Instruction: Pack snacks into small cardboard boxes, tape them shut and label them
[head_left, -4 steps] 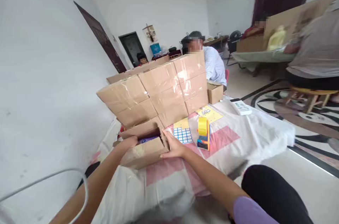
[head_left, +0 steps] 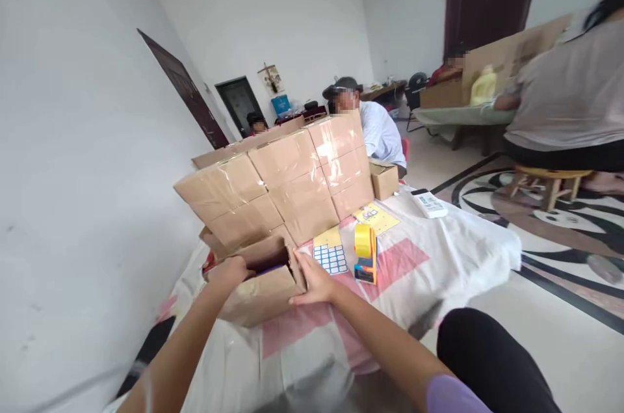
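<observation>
A small open cardboard box [head_left: 263, 299] sits on the cloth-covered table in front of me, with something dark purple-blue partly visible inside. My left hand [head_left: 228, 275] holds the box at its left end, its fingertips hidden behind the rim. My right hand [head_left: 312, 279] grips the right end, thumb low and fingers up by the top edge. To the right of that hand lies a sheet of blue-bordered labels [head_left: 331, 259]. Beyond it stands a tape dispenser [head_left: 366, 253] loaded with yellow tape.
Stacked, taped cardboard boxes [head_left: 297, 185] form a wall behind my box. A yellow sheet [head_left: 377, 218], a white packet [head_left: 429, 203] and a smaller box [head_left: 384, 179] lie to the right. A person in a light shirt [head_left: 383, 130] sits behind the stack; others sit farther right.
The head view has tilted slightly, so the scene sits a little lower and further left. Both hands stay on the box; the purple-blue content shows less now.
</observation>
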`<control>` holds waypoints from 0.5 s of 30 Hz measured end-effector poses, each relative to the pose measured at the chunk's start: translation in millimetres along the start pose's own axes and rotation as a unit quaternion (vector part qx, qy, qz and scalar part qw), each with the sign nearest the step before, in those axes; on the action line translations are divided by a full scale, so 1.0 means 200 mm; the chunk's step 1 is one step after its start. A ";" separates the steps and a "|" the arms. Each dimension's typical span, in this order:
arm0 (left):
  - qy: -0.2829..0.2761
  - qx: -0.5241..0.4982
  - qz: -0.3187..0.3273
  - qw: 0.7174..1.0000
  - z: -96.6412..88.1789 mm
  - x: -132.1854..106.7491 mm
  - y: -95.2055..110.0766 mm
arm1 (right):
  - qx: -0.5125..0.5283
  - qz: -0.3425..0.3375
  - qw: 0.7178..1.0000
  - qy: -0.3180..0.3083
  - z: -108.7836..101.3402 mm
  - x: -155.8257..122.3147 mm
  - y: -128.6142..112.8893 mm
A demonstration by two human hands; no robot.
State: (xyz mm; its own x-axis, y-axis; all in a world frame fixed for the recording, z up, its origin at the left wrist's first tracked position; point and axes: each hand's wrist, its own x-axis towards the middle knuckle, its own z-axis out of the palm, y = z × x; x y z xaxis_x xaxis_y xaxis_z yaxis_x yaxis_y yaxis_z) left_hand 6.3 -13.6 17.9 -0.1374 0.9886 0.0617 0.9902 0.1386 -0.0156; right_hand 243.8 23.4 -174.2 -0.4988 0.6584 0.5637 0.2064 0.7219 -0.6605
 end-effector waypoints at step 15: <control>0.179 -0.535 -0.040 0.825 0.57 -0.21 -0.13 | 0.015 0.039 0.994 0.100 -0.21 0.11 -0.27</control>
State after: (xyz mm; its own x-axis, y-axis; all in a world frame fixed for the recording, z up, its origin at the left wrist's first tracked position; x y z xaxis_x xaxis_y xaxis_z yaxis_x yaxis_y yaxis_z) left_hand -16.1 -51.8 -98.8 -0.3767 0.8713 0.3144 0.4592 -0.1191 0.8803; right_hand 257.6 7.9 -106.2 -0.3041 0.7432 0.5960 0.2117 0.6627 -0.7183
